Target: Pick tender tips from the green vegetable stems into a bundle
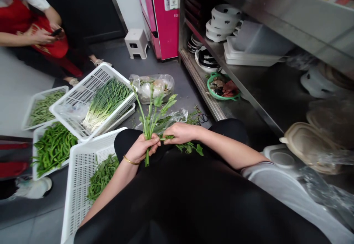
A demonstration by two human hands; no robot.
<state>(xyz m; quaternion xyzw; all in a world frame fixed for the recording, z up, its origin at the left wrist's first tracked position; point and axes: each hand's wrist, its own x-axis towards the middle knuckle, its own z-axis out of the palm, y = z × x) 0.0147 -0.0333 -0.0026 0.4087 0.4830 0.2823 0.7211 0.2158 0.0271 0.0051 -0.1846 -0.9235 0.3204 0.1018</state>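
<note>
A small bunch of leafy green stems (149, 120) stands upright in my left hand (142, 148), whose fingers are wrapped round the stalks. My right hand (179, 132) is closed on a green stem (167, 138) just to the right of the bunch, close to the left fingertips. Beneath and beyond the right hand lie more loose greens (190, 146) and a clear plastic bag (179, 115). Cut leafy greens (103, 175) fill part of the white basket (79, 177) beside my left forearm.
White baskets at left hold green peppers (54, 146), scallions (107, 100) and green beans (45, 107). A bag of scraps (155, 87) lies ahead. A steel shelf (249, 98) with dishes runs along the right. A person in a red apron (47, 34) stands near a stool (136, 43).
</note>
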